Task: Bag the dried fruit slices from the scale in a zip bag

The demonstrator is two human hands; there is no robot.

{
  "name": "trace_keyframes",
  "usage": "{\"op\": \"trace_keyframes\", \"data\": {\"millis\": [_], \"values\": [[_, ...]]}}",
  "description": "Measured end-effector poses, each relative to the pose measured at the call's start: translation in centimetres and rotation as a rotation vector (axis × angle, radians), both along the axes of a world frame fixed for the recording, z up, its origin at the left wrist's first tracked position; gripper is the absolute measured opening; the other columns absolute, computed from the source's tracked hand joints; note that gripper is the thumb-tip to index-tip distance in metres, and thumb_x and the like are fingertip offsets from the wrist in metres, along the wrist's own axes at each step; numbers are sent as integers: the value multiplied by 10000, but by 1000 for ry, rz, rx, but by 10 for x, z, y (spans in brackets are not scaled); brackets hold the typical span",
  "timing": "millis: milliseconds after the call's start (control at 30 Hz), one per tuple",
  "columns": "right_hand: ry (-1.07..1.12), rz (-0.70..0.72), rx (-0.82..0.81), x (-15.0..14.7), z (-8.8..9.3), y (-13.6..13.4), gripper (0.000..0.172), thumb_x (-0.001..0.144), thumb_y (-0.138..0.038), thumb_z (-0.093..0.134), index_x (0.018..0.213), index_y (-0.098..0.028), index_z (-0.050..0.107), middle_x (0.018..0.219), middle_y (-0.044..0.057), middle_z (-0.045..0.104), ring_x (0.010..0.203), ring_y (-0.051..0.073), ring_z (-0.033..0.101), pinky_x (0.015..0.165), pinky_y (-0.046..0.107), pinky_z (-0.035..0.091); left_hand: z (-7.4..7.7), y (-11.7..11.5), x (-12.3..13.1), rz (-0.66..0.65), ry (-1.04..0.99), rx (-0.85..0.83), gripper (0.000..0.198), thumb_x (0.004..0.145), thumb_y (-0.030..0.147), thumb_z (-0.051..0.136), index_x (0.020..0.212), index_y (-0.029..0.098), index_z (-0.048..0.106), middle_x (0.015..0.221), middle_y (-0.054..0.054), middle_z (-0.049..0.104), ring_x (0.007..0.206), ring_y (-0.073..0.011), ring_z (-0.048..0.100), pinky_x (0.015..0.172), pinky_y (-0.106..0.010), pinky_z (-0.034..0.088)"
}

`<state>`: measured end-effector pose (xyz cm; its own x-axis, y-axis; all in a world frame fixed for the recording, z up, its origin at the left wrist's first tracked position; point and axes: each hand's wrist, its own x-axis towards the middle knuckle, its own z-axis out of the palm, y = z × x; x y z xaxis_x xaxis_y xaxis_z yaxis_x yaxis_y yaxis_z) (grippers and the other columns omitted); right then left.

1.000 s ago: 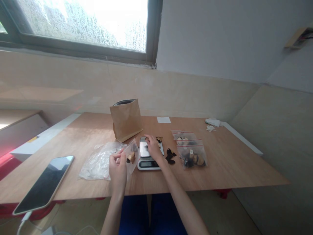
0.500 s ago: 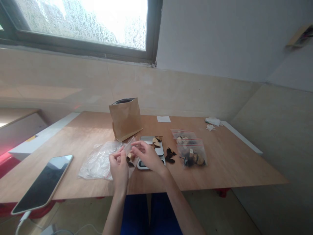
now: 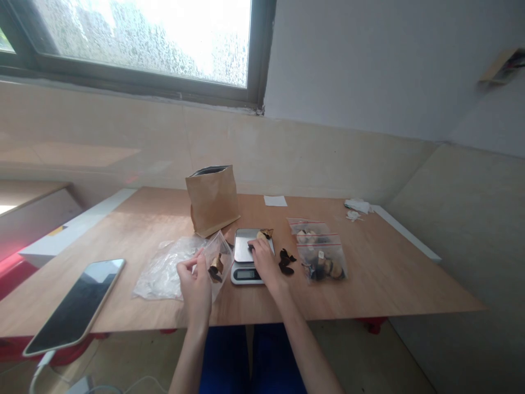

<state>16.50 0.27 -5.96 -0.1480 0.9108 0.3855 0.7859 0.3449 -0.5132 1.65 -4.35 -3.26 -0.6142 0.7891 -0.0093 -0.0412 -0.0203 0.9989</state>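
Observation:
My left hand (image 3: 194, 284) pinches the edge of a small clear plastic bag (image 3: 225, 250) that stands open, with brown curled dried pieces (image 3: 216, 267) inside. Over the plate of a white kitchen scale (image 3: 241, 238), my right hand (image 3: 264, 262) has its fingertips closed on a small dark dried piece (image 3: 250, 248). Pale and brown dried slices (image 3: 266, 233) lie on the plate just behind that hand, which partly covers them. The scale's display is lit, but its digits are too small to read. Dark dried pieces (image 3: 286, 262) rest on the table to the scale's right.
Filled zip bags with red seals (image 3: 322, 257) lie at the right. An open brown paper pouch (image 3: 213, 200) stands behind the left hand. Crumpled clear plastic (image 3: 164, 273) and a cabled phone (image 3: 76, 306) are at the left. White paper (image 3: 275, 201) and tissues (image 3: 357, 206) lie farther back.
My right hand has moved from the small clear bag to the scale's plate. The left hand still holds the bag, whose mouth now stands wider and whose contents show more plainly.

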Motion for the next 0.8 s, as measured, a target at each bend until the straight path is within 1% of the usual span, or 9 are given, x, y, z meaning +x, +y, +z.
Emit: {"op": "trace_keyframes", "data": {"millis": [100, 233, 333, 400, 467, 567, 633, 700, 800], "values": [[290, 22, -41, -6, 13, -4, 263, 787, -46, 453, 954, -168, 615, 962, 72, 648, 919, 186, 592, 806, 320, 482, 0, 0, 0, 11, 3, 11, 165, 779, 348, 548, 772, 217, 447, 1093, -71, 594, 1114, -211, 533, 951, -393, 411], [640, 131, -85, -20, 43, -20, 184, 792, -181, 539, 956, -182, 621, 935, 41, 663, 814, 140, 619, 702, 247, 501, -2, 0, 1, 7, -1, 29, 176, 777, 362, 551, 778, 219, 447, 1091, -66, 598, 1097, -207, 546, 920, -377, 435], [702, 313, -209, -27, 60, -33, 207, 824, -246, 523, 1005, -193, 608, 861, 22, 661, 802, 130, 630, 714, 244, 502, -5, 0, 3, -12, -19, 50, 188, 782, 378, 544, 797, 221, 442, 1113, -71, 591, 1076, -204, 560, 897, -369, 450], [701, 408, -289, -30, 64, -36, 219, 858, -277, 480, 1026, -197, 597, 827, 15, 658, 795, 132, 641, 713, 250, 505, -6, 0, 3, -19, -32, 71, 193, 787, 386, 536, 808, 222, 437, 1124, -75, 588, 1077, -203, 562, 900, -374, 449], [693, 390, -273, -30, 62, -33, 219, 878, -285, 446, 1009, -193, 596, 816, 16, 660, 791, 134, 644, 717, 256, 503, -7, -1, 2, -10, -41, 87, 202, 785, 393, 538, 815, 222, 435, 1123, -78, 590, 1079, -204, 564, 907, -379, 446], [636, 211, -138, -29, 49, -18, 216, 887, -234, 403, 958, -186, 601, 863, 26, 665, 808, 133, 633, 730, 255, 491, -6, -3, 0, 11, -42, 103, 217, 787, 407, 535, 816, 218, 432, 1106, -83, 600, 1083, -205, 565, 919, -384, 439], [522, 100, -75, -29, 38, -5, 230, 876, -172, 381, 936, -177, 603, 929, 45, 659, 854, 143, 618, 751, 262, 484, -5, -4, -2, 17, -51, 125, 230, 790, 417, 529, 812, 212, 426, 1101, -90, 607, 1078, -206, 570, 924, -393, 436], [303, 58, -49, -32, 27, 8, 240, 855, -121, 388, 952, -158, 604, 984, 71, 650, 926, 169, 590, 824, 294, 464, -6, -5, -4, 18, -76, 168, 242, 790, 423, 530, 807, 209, 416, 1116, -98, 608, 1077, -208, 573, 931, -407, 432], [-110, 78, -49, -44, 15, 22, 249, 839, -128, 454, 1047, -115, 591, 1058, 124, 636, 1044, 239, 531, 926, 376, 405, -7, -7, -8, 12, -119, 222, 249, 787, 421, 541, 809, 210, 410, 1153, -106, 599, 1107, -211, 557, 938, -426, 429]]}}
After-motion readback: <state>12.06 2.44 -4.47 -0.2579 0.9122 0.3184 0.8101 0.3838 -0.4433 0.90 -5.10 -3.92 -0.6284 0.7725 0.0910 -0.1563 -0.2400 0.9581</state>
